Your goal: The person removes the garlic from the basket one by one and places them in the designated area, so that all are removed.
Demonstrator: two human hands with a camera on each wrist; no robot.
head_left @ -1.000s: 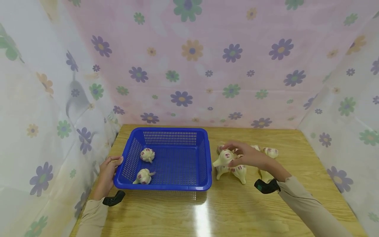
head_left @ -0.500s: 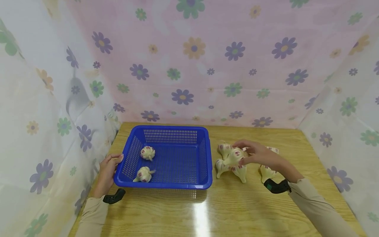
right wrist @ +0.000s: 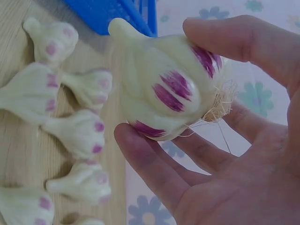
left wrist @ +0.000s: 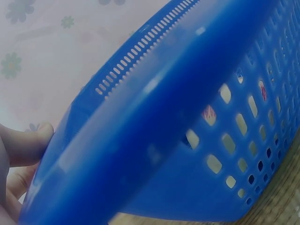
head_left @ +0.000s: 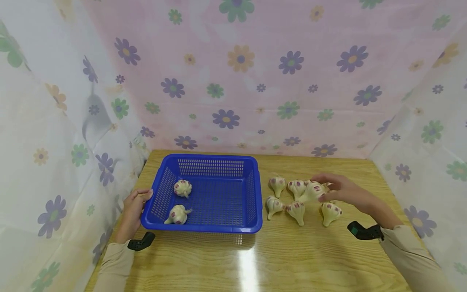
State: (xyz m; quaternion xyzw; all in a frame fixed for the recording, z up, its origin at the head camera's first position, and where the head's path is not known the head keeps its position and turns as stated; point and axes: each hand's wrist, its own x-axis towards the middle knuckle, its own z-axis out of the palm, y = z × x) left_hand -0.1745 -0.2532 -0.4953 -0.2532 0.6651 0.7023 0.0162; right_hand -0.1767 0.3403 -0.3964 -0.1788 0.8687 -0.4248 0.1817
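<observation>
My right hand holds a garlic bulb, white with purple streaks, over the right part of the table. In the right wrist view, the thumb and fingertips pinch this garlic bulb, its dry roots toward the palm. Several more garlic bulbs lie below, one in front and another to the right. With my left hand I grip the left rim of a blue plastic basket. Inside it, on the left, lie two garlic bulbs, one behind the other.
The wooden table is walled at the back and sides by flowered cloth. Between the basket's right side and the loose bulbs there is a narrow strip of tabletop.
My right hand has moved to the right with the garlic bulb, away from the basket, uncovering bulbs on the table. My left hand and the basket stay in place.
</observation>
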